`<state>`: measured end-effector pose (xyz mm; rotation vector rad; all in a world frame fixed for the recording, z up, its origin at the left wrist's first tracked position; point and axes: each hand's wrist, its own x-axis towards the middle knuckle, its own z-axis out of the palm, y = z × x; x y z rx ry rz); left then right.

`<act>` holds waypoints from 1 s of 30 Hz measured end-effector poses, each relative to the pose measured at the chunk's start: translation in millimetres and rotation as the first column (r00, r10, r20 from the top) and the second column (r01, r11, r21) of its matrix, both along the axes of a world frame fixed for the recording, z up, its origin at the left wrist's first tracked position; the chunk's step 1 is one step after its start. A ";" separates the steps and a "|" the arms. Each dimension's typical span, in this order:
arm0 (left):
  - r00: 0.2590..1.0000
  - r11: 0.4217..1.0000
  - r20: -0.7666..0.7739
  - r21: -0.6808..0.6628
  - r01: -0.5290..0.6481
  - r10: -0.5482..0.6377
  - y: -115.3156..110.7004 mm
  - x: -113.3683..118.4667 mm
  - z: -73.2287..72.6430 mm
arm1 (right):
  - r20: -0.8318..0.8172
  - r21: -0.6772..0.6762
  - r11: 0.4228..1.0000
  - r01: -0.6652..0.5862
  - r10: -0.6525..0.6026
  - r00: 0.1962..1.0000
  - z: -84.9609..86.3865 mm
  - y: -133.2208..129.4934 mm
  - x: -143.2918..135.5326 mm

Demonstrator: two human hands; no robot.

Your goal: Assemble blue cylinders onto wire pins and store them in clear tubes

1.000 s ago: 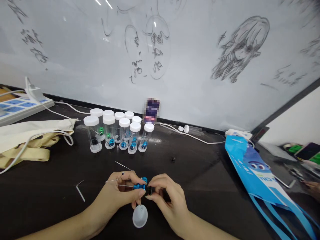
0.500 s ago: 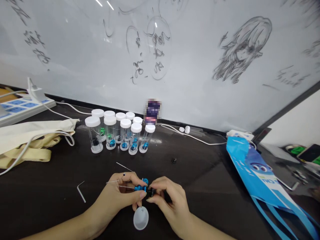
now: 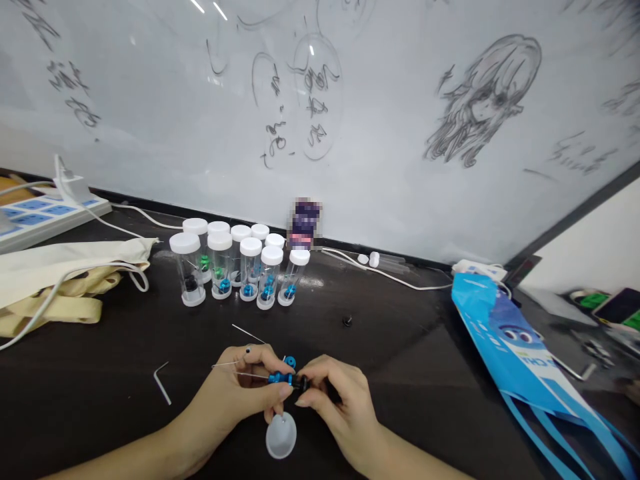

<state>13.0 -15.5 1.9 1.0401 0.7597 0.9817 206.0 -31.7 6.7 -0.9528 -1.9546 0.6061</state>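
1. Stage: the blue part (image 3: pixel 280 378) and the black part (image 3: pixel 303 383) meet end to end near the middle of the tabletop (image 3: pixel 415 387), between the hands. They appear aligned; whether they are fastened cannot be told.
2. Left hand (image 3: pixel 237 393): fingers pinched narrowly on the blue part. Right hand (image 3: pixel 343 393): fingers closed about the black part.
3. Apparently not yet used: one small black piece (image 3: pixel 347 321), loose at far right of the hands.
4. Beside the left fingers: one blue wheel (image 3: pixel 289 361) on the far side, one white cap (image 3: pixel 281 437) on the near side. Three stretches of thin wire (image 3: pixel 249 333) show; separate pieces cannot be counted.
5. Tubes (image 3: pixel 193 283): ten, capped, upright, far left; several contain blue, green or black pieces.
6. Bent key (image 3: pixel 161 385): one, left of the left hand.
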 end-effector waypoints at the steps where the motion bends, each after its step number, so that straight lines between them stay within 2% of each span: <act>1: 1.000 1.000 -0.004 -0.003 -0.001 0.001 -0.1 0.0 0.3 | 0.009 0.000 1.000 0.003 -0.003 1.000 0.3 -0.1 -0.2; 10: 0.999 0.999 -0.014 0.007 0.034 -0.034 2.8 -1.8 -6.3 | 0.037 -0.049 0.999 0.008 -0.006 0.999 1.0 -0.6 -1.9; 15: 1.000 1.000 -0.025 0.005 0.009 -0.009 0.2 -1.7 -4.1 | -0.002 -0.123 0.992 0.019 -0.019 1.000 4.8 -0.9 -3.8; 19: 0.999 1.000 -0.033 -0.011 -0.015 0.015 -1.7 -1.9 -1.3 | -0.006 -0.132 0.991 0.007 -0.008 1.000 4.9 -0.3 -5.1; 24: 1.000 1.000 0.009 -0.011 0.007 -0.007 2.8 0.6 -6.0 | 0.017 -0.130 0.991 -0.012 0.015 1.000 3.4 0.2 -4.9; 30: 0.998 0.998 0.027 -0.035 -0.048 0.049 5.8 2.3 -5.3 | -0.089 -0.201 0.979 -0.018 0.000 0.996 1.6 1.8 0.1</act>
